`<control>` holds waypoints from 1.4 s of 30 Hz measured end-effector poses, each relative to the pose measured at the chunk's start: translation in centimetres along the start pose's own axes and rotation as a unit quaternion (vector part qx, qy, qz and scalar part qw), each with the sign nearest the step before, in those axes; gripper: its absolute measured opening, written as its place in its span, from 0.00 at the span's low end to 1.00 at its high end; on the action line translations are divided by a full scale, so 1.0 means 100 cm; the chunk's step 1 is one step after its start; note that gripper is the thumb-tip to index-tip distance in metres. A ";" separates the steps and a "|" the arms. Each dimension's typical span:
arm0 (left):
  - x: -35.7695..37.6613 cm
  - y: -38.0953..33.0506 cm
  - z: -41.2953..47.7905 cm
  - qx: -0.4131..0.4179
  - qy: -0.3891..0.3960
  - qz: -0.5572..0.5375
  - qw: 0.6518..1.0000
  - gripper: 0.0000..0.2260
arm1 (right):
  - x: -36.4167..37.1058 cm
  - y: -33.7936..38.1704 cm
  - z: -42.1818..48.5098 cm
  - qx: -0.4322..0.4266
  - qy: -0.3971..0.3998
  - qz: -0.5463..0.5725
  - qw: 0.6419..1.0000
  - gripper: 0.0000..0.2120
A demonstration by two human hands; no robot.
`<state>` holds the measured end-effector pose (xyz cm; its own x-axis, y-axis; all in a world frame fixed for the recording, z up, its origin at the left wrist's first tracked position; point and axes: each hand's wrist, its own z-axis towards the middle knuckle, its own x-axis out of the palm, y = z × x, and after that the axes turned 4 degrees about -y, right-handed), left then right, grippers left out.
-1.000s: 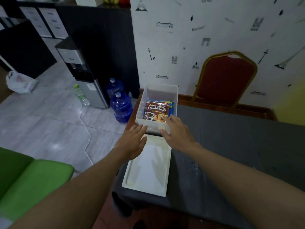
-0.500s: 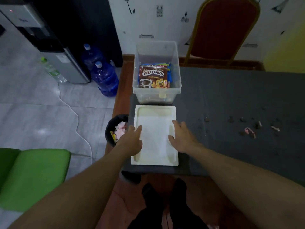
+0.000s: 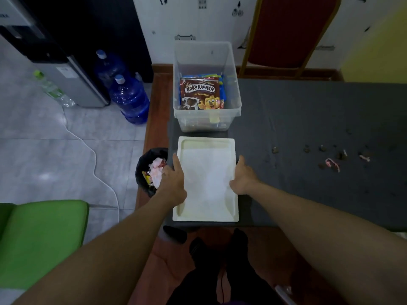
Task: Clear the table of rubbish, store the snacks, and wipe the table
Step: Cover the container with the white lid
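Observation:
A white lid [image 3: 207,172] lies flat on the dark grey table [image 3: 308,111] near its front left corner. My left hand [image 3: 172,181] grips the lid's left edge, thumb on the rim. My right hand [image 3: 243,179] grips the right edge the same way. Just behind the lid stands a clear plastic box [image 3: 234,84] holding a brown Koko Krunch pack [image 3: 199,93] on top of blue packets. Crumbs and small pink scraps [image 3: 330,160] are scattered on the table to the right.
A black rubbish bin [image 3: 142,166] with wrappers in it stands on the floor by the table's left edge. Blue water bottles [image 3: 130,97] and a dispenser [image 3: 66,69] are at the far left, a green seat [image 3: 41,238] near left, a red chair [image 3: 290,29] behind the table.
My hands drew back from the box's front wall to the lid, and each has settled on one long edge. The view has tilted down toward the table.

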<state>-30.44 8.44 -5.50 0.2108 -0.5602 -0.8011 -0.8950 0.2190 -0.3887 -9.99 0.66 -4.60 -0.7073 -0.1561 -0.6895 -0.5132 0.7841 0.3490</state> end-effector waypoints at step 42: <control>-0.150 -0.101 0.075 -0.026 -0.248 -0.056 0.967 0.08 | -0.161 0.104 0.050 -0.156 -0.198 0.019 0.968 0.09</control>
<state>-21.64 20.66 7.06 0.4577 -0.1240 -0.8804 -0.8719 0.1312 -0.4718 -1.56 14.31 6.97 -0.5184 0.1592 -0.8402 -0.6568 0.5550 0.5104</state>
